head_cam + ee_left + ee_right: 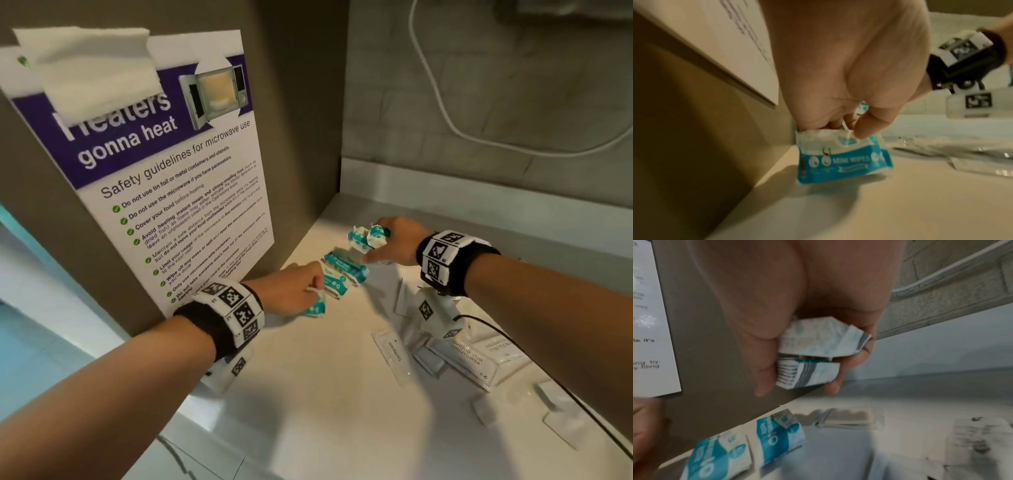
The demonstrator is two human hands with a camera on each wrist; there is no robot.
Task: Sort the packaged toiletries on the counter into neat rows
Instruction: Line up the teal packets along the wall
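Observation:
My left hand pinches the top edge of a teal-and-white mini wipes pack, which hangs with its bottom edge close to the white counter, near the side panel. My right hand grips two more wipes packs stacked between thumb and fingers, above the counter's back left. Two wipes packs lie side by side on the counter between my hands.
White sachets lie scattered at the right: a toothpaste packet, a shampoo-with-conditioner packet and several smaller ones. A brown side panel with a microwave poster bounds the left. A white cable hangs on the back wall.

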